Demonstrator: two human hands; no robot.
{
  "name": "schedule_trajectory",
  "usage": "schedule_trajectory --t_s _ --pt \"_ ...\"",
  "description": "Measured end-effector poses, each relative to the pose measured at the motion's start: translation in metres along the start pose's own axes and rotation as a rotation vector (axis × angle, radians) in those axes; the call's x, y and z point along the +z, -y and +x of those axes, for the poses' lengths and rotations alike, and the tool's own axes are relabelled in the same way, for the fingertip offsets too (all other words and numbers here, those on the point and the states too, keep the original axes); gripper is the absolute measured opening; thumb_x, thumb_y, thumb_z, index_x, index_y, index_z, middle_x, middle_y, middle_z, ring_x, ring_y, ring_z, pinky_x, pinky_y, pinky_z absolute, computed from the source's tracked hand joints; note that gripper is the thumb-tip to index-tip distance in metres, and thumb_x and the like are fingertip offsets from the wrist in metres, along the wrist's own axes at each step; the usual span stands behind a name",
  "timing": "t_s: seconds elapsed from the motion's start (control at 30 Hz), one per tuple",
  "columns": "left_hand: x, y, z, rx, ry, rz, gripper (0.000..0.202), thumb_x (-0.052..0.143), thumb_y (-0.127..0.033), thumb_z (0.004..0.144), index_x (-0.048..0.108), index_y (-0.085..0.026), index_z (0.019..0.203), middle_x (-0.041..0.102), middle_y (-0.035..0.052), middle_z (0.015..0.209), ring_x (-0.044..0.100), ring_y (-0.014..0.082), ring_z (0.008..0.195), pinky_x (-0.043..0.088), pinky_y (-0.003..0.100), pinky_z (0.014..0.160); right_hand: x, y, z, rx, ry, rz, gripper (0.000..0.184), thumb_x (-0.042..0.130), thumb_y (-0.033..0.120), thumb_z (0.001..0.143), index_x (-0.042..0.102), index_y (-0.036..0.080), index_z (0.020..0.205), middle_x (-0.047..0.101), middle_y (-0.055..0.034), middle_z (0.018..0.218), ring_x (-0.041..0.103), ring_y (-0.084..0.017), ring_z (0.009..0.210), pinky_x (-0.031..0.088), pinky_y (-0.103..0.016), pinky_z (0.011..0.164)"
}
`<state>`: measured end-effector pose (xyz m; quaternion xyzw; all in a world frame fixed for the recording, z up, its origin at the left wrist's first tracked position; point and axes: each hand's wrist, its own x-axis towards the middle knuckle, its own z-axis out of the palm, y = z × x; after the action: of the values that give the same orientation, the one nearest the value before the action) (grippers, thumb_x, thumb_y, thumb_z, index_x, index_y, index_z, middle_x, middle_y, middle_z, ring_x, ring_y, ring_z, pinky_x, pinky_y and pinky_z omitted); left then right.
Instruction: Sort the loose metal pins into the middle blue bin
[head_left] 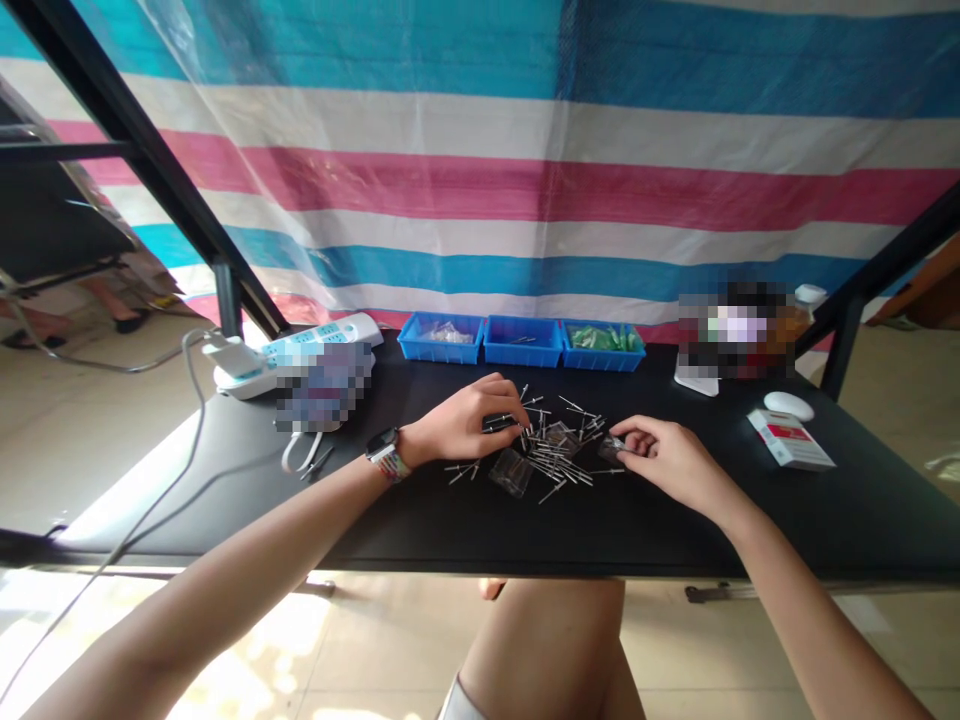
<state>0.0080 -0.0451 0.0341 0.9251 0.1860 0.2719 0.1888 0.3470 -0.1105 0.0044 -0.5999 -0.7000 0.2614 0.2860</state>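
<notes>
Pins (561, 456) lie on the table (450, 520) between both hands' fingers (504, 402). Behind the fingers stand three bins (522, 343); a box (790, 440) lies right.

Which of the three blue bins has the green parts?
The rightmost blue bin; the middle bin and left bin show no green.

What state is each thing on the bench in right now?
Left hand, pinched on a small dark piece.
Right hand, pinched on a small clear case.
Pins, loose, scattered on the table.
Second clear case, lying free beside them.
Blue bins, open; the right one holds green parts.
Power strip, one plug in.
Red-and-white box, shut, flat.
</notes>
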Motion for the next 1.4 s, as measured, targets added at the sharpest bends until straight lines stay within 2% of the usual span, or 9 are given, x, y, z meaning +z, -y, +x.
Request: schedule_trajectory --t_s 0.2,0.33,0.43,0.53,0.73,0.93,1.13,1.27,1.4 --pt "0.007 0.004 -0.003 -0.081 -0.183 0.041 0.028 0.058 -0.021 0.102 0.071 -0.021 0.127 0.071 0.0095 0.109 0.068 0.0211 0.100 0.057 0.035 0.091 -0.004 0.028 0.027 0.010 0.008 0.482 0.045 0.086 0.033 0.072 0.074 0.018 0.113 0.066 -0.0007 0.078 0.067 -0.019 0.069 0.058 -0.034 0.066" --pt "0.008 0.005 -0.004 -0.062 -0.305 0.062 0.044 0.065 -0.026 0.102 0.059 -0.025 0.146 0.064 0.0113 0.129 0.067 0.0204 0.109 0.059 0.035 0.097 0.016 0.068 0.057 -0.002 0.205 0.749 0.057 0.093 0.031 0.068 0.072 0.017 0.119 0.071 -0.0012 0.081 0.068 -0.017 0.067 0.058 -0.032 0.064" --pt "0.005 0.005 -0.003 -0.015 -0.341 0.072 0.031 0.069 -0.029 0.101 0.068 -0.024 0.131 0.065 0.0121 0.130 0.065 0.0240 0.120 0.056 0.038 0.104 0.037 0.088 0.078 0.010 0.366 0.839 0.062 0.096 0.030 0.066 0.071 0.017 0.121 0.073 0.0001 0.078 0.067 -0.014 0.064 0.057 -0.028 0.062" --pt "0.002 0.006 -0.002 -0.098 -0.345 0.014 0.015 0.064 -0.032 0.104 0.072 -0.019 0.103 0.071 0.0085 0.106 0.068 0.0207 0.099 0.056 0.034 0.092 0.054 0.092 0.089 -0.017 0.435 0.876 0.058 0.092 0.039 0.074 0.069 0.017 0.123 0.074 -0.0029 0.084 0.069 -0.016 0.066 0.058 -0.028 0.060" --pt "0.001 0.012 0.002 -0.426 -0.365 -0.363 0.038 0.064 -0.049 0.101 0.067 -0.016 0.083 0.071 0.0050 0.082 0.065 0.0186 0.079 0.052 0.031 0.077 0.065 0.077 0.078 -0.488 -0.096 0.371 0.039 0.063 0.030 0.099 0.066 0.024 0.137 0.071 -0.0116 0.126 0.073 -0.022 0.097 0.064 -0.037 0.081" --pt "-0.001 0.010 0.006 -0.484 -0.330 -0.548 0.042 0.072 -0.055 0.094 0.071 -0.016 0.079 0.074 0.0061 0.081 0.068 0.0208 0.080 0.055 0.034 0.082 0.068 0.075 0.069 -0.756 -0.233 -0.030 0.029 0.059 0.022 0.103 0.075 0.028 0.127 0.069 -0.0119 0.134 0.068 -0.027 0.122 0.058 -0.044 0.106" --pt "0.001 0.006 0.001 -0.310 -0.399 -0.339 0.035 0.053 -0.044 0.108 0.074 -0.016 0.105 0.075 0.0098 0.098 0.071 0.0227 0.090 0.058 0.036 0.087 0.072 0.079 0.073 -0.463 -0.163 0.366 0.023 0.067 0.042 0.101 0.079 0.023 0.102 0.077 -0.0091 0.103 0.072 -0.025 0.095 0.060 -0.039 0.085" --pt "0.000 0.009 -0.004 -0.097 -0.477 0.175 0.034 0.056 -0.022 0.106 0.069 -0.026 0.137 0.069 0.0118 0.133 0.065 0.0267 0.120 0.053 0.047 0.108 0.069 0.081 0.077 -0.174 0.042 0.739 0.039 0.081 0.058 0.085 0.080 0.020 0.095 0.078 -0.0076 0.090 0.068 -0.021 0.073 0.056 -0.033 0.065" --pt "-0.005 0.009 -0.006 0.004 -0.396 0.390 0.034 0.066 -0.021 0.102 0.073 -0.032 0.133 0.068 0.0091 0.141 0.059 0.0291 0.129 0.050 0.053 0.112 0.065 0.086 0.074 -0.112 0.262 0.867 0.039 0.088 0.056 0.078 0.080 0.018 0.087 0.076 -0.0051 0.082 0.062 -0.015 0.062 0.052 -0.029 0.060"
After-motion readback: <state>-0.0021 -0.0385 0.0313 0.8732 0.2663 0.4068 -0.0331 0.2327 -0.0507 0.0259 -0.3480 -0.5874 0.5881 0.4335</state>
